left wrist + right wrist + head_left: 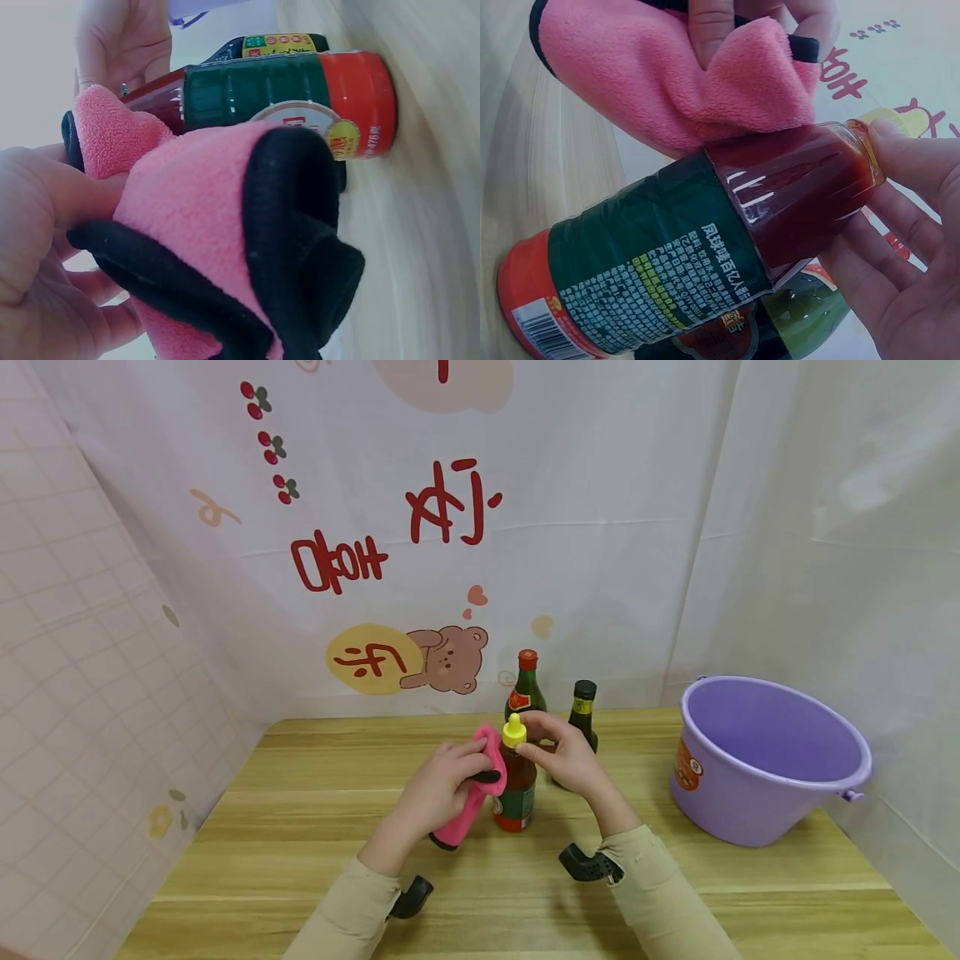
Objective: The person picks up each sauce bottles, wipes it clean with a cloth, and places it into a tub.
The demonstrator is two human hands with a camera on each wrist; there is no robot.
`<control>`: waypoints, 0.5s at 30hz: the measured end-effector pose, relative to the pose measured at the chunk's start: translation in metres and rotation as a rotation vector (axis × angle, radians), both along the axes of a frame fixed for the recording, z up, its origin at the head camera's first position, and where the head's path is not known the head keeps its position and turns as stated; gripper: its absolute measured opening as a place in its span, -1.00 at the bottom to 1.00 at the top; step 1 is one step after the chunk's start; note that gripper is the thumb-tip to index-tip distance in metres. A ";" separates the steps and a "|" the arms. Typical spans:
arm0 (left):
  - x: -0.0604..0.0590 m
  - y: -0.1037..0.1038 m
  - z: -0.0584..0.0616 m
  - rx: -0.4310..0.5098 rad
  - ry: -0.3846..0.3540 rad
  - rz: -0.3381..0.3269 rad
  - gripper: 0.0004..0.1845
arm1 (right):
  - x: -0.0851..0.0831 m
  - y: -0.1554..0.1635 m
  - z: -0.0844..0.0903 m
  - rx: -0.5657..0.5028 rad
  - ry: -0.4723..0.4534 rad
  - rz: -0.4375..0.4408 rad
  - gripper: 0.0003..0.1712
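Note:
A sauce bottle (pixel 514 793) with a yellow nozzle cap (pixel 514 732), dark red contents and a green label stands upright on the table. My right hand (pixel 564 752) pinches it at the neck, just under the cap, with thumb and fingers. On its left side, my left hand (pixel 442 783) grips a pink cloth (pixel 468 814) with black edging. In the right wrist view the folded cloth (pixel 682 82) lies against the bottle's upper side. Much of the cloth hangs below the left hand, as the left wrist view shows.
Behind the sauce bottle stand a green bottle with a red cap (pixel 528 661) and a dark bottle with a black cap (pixel 585 691). A purple bucket (pixel 738 810) sits at the table's right. A printed white curtain (pixel 600 577) hangs behind the wooden table (pixel 337 777).

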State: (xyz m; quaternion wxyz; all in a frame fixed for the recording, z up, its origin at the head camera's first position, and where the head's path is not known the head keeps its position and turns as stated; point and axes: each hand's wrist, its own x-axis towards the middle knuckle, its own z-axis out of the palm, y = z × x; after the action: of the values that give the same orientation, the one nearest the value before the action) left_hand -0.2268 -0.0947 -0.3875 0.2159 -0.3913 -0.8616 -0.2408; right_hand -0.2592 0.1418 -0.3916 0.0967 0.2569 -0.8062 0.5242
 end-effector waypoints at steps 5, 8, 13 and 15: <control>-0.001 -0.002 -0.005 -0.002 -0.020 0.005 -0.68 | 0.000 0.000 0.000 -0.004 -0.005 -0.001 -0.53; -0.002 -0.002 -0.009 0.001 -0.028 0.003 -0.68 | 0.000 0.000 0.001 -0.005 -0.011 -0.002 -0.53; -0.001 -0.004 -0.015 0.015 -0.041 0.003 -0.71 | 0.001 -0.001 0.001 -0.007 -0.015 -0.002 -0.52; -0.001 -0.004 -0.017 0.021 -0.049 0.004 -0.70 | 0.001 -0.001 0.001 -0.006 -0.012 0.000 -0.53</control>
State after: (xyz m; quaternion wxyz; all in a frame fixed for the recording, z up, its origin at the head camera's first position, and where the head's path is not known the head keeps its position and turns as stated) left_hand -0.2274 -0.0989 -0.4045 0.1995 -0.3812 -0.8648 -0.2589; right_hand -0.2578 0.1412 -0.3903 0.0926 0.2537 -0.8051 0.5281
